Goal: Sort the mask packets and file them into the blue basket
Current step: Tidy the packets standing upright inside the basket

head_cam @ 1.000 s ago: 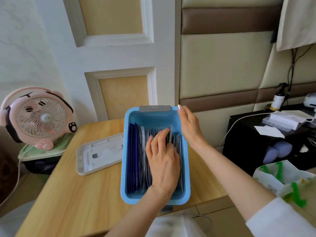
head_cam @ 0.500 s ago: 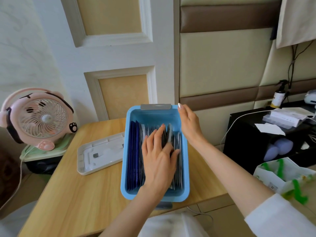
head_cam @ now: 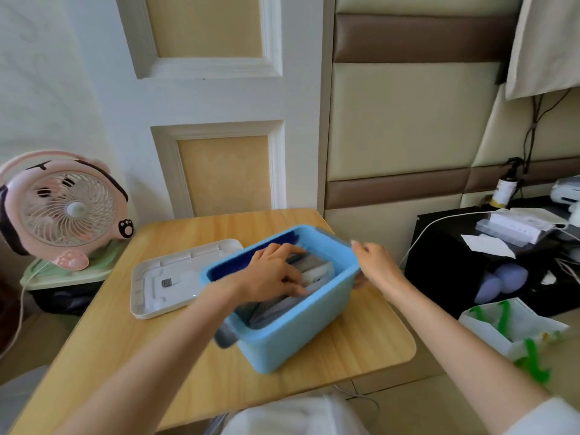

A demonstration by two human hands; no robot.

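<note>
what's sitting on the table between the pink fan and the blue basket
In the head view, a white tray-like lid lies flat on the wooden table between the pink fan and the blue basket, its right edge running behind the basket.

A light wooden table (head_cam: 361, 340) with rounded corners is seen. A blue basket (head_cam: 301, 328) is set askew toward its right edge, and a white tray-like lid (head_cam: 175, 277) is laid just beside it, toward the far left corner.

Bright even daylight, soft shadows, motion blur mid-frame, wide-angle bowing at edges.
</note>
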